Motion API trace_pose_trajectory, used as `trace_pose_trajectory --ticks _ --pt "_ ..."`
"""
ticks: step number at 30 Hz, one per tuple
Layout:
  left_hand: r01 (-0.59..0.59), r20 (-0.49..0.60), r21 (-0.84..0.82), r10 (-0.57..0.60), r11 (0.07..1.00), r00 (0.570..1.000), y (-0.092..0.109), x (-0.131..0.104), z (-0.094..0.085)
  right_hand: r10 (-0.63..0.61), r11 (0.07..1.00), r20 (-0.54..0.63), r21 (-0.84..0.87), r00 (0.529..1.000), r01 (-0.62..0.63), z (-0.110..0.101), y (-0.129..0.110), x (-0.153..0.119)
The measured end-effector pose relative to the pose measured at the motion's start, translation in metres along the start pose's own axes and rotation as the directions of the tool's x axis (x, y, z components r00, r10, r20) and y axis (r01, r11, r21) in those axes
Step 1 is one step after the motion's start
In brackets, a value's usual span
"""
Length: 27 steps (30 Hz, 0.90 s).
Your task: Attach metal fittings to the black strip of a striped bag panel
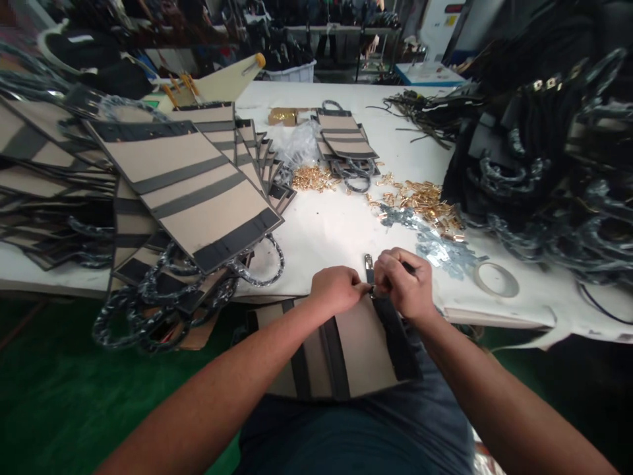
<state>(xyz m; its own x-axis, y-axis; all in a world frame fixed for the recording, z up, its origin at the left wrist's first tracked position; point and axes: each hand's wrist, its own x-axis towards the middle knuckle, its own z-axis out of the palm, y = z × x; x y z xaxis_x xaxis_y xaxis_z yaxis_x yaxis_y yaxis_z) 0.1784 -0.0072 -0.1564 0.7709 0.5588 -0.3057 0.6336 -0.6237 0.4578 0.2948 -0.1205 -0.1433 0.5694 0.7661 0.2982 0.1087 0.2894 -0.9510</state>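
Left fingers: nearly closed, the left hand (pixel 339 290) pinching at the far edge of the lap panel (pixel 361 343), thumb and forefinger together.
Right fingers: curled tight; the right hand (pixel 405 280) seems to grip a dark piece (pixel 409 267), mostly hidden by the knuckles.
Forearms: slanting inward from both sides, the left crossing over the lap panel, the right beside its dark end band; the hands almost meet at the panel's far edge.
Lap panel: one, beige with dark bands, lying across the thighs against the tabletop (pixel 326 231) edge.
Metal-tipped tab (pixel 368 257): one, just beyond the lap panel, beside the right hand.
Gold fittings: two heaps beyond the lap panel, one farther off (pixel 314 178), one to its right (pixel 428 201); pieces too many to count.
Silver plates (pixel 445 247): one scattered heap, right of the lap panel, below the gold.
Tape roll (pixel 479 280): one, right of the lap panel, lying flat.
Panel stack (pixel 198 178): left of the lap panel, overlapping, uncountable.
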Motion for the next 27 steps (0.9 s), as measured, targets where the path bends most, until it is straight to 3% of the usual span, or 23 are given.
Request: trace_pose_trajectory --ticks 2,3,5,7,9,11,14,17,19,22,24,25,27 --pt "-0.074 -0.146 -0.006 0.072 0.997 0.987 0.001 -0.02 0.005 0.042 0.999 0.009 0.007 0.999 -0.042 -0.002 0.003 0.003" --pt "-0.142 -0.252 0.009 0.139 0.99 0.958 0.0 -0.034 0.012 0.058 0.998 0.012 0.015 0.998 -0.058 -0.004 0.003 0.005" --pt "-0.296 -0.417 0.091 0.306 0.951 0.856 -0.004 -0.068 0.033 0.084 0.996 0.006 0.028 0.996 -0.085 -0.005 0.004 0.009" --pt "-0.446 -0.396 0.184 0.481 0.876 0.782 -0.01 -0.101 0.06 0.092 0.995 0.0 0.033 0.996 -0.092 -0.004 0.004 0.013" --pt "-0.54 -0.279 0.269 0.601 0.798 0.749 -0.016 -0.123 0.087 0.097 0.995 0.002 0.022 0.995 -0.097 0.0 0.003 0.017" --pt "-0.526 -0.196 0.34 0.606 0.779 0.771 -0.017 -0.131 0.105 0.119 0.993 0.004 0.014 0.993 -0.119 0.002 -0.002 0.019" --pt "-0.468 -0.127 0.387 0.548 0.795 0.827 -0.013 -0.127 0.113 0.188 0.982 -0.02 0.026 0.982 -0.188 -0.007 -0.021 0.013" --pt "-0.489 -0.098 0.358 0.553 0.796 0.828 -0.008 -0.123 0.105 0.254 0.967 -0.075 0.0 0.964 -0.254 -0.042 -0.043 -0.019" --pt "-0.495 -0.113 0.33 0.554 0.804 0.825 -0.008 -0.125 0.097 0.381 0.917 -0.078 -0.095 0.921 -0.387 -0.071 -0.046 -0.057" --pt "-0.512 -0.129 0.313 0.57 0.8 0.811 -0.008 -0.13 0.087 0.616 0.772 -0.016 -0.186 0.788 -0.607 -0.105 -0.024 -0.124" --pt "-0.522 -0.125 0.323 0.583 0.789 0.803 -0.008 -0.132 0.082 0.721 0.691 -0.027 -0.053 0.693 -0.721 -0.109 0.0 -0.16" --pt "-0.524 -0.12 0.331 0.586 0.784 0.801 -0.007 -0.132 0.08 0.746 0.666 -0.023 0.034 0.665 -0.746 -0.106 0.011 -0.172" --pt "-0.521 -0.107 0.351 0.586 0.778 0.803 -0.005 -0.131 0.078 0.737 0.662 0.01 0.196 0.676 -0.724 -0.093 0.027 -0.182"
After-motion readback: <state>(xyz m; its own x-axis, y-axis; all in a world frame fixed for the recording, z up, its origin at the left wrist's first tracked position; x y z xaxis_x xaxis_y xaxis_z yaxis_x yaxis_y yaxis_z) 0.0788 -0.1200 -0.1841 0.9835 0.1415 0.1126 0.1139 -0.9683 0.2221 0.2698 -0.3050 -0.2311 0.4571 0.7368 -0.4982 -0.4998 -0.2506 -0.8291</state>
